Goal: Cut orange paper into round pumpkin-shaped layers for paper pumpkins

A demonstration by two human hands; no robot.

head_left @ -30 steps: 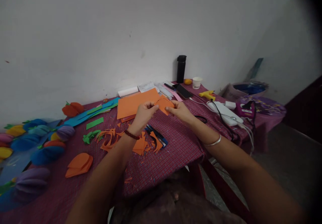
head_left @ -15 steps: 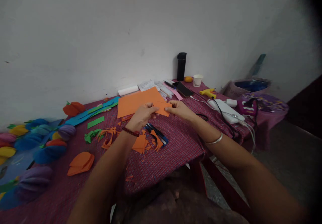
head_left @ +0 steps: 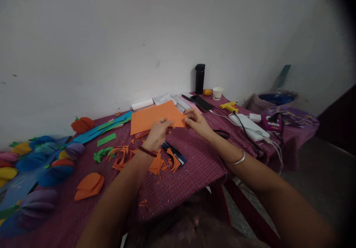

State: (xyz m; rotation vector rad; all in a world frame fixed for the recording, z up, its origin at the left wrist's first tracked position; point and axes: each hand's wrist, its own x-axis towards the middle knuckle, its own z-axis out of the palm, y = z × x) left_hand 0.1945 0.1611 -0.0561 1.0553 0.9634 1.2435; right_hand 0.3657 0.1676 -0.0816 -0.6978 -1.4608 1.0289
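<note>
Both my hands are raised over the table and pinch one small orange paper piece (head_left: pixel 178 121) between them. My left hand (head_left: pixel 158 132) grips its left edge with fingers closed, a dark bead bracelet on the wrist. My right hand (head_left: pixel 196 122) grips its right edge, a silver bangle on the forearm. Behind the piece lies a larger orange paper sheet (head_left: pixel 147 117). Orange offcuts (head_left: pixel 155 163) and dark scissors (head_left: pixel 174 152) lie just below my hands.
Red checked tablecloth (head_left: pixel 194 162). Folded orange shapes (head_left: pixel 89 185) front left; coloured paper flowers (head_left: pixel 52 170) far left. Black flask (head_left: pixel 199 78), white cup (head_left: pixel 217 93), phone (head_left: pixel 204 103), yellow glue gun (head_left: pixel 228 107), white power strip (head_left: pixel 249 126) with cables on the right.
Both hands have stayed together on the orange piece, which now lies flatter and narrower between the fingers. The view shifted slightly.
</note>
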